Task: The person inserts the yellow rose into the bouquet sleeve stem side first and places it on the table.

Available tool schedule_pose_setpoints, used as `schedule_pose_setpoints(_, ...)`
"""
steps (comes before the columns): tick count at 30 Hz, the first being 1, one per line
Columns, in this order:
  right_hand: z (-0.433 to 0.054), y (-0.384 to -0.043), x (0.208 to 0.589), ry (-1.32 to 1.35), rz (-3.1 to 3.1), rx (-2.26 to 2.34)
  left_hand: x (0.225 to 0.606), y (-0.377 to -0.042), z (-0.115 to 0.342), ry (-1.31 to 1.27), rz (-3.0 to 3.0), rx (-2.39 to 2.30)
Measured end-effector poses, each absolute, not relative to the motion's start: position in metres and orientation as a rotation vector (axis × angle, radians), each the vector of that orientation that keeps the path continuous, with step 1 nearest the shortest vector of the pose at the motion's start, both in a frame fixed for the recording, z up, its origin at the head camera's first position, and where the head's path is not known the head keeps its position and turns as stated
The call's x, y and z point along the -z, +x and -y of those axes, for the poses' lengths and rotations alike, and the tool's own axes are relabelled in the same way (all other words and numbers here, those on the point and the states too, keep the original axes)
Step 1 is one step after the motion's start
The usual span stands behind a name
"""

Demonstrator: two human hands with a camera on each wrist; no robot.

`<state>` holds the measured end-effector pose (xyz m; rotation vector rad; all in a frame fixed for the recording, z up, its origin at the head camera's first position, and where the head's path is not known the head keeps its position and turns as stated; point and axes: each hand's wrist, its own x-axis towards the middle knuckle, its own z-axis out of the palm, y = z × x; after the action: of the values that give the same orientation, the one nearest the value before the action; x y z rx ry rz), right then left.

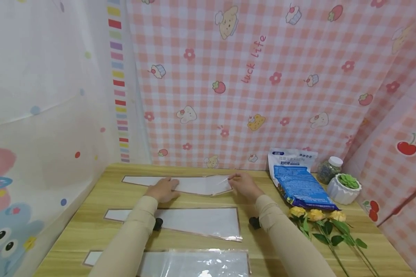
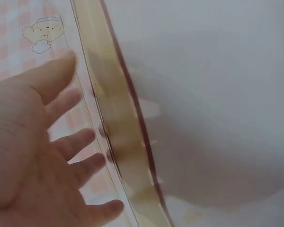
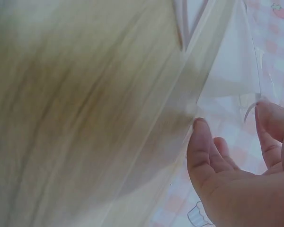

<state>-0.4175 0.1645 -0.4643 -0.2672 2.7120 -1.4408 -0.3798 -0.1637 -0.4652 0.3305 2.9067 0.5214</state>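
Observation:
At the back of the table lies a tapered white flower sleeve (image 1: 194, 184) with clear film and a brown edge. My left hand (image 1: 163, 189) rests on its narrower part, fingers spread; in the left wrist view the fingers (image 2: 78, 168) lie loosely extended beside the brown-lined edge. At the wide right end, my right hand (image 1: 245, 185) pinches the clear film, which bends up from the table. The right wrist view shows the thin film (image 3: 234, 71) meeting the fingertips. Nearer to me are a second sleeve (image 1: 201, 221) and a third (image 1: 208, 265), partly hidden by my left forearm.
On the right stand a blue and white bag (image 1: 299, 184), a lidded jar (image 1: 329, 170) and a potted succulent (image 1: 344, 190). Three yellow roses (image 1: 316, 215) with long stems lie in front of them. Patterned cloth (image 1: 201, 92) hangs behind the table (image 1: 100, 192).

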Motion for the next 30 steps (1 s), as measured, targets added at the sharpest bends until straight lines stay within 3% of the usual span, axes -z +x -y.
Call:
schedule_pose_setpoints(9,-0.152,-0.411,0.455,-0.321,-2.633,1.674,0.464,-0.388,0.139,0.468,-2.999,-0.734)
schedule_pose_setpoints(19,-0.135,-0.393,0.437,-0.437,-2.538,1.81,0.47,-0.4,0.11,0.94,-3.088,-0.757)
schedule_pose_setpoints(30,-0.136,-0.381,0.424,-0.586,-2.535,1.705,0.456,-0.398,0.095,0.968,-2.982,-0.8)
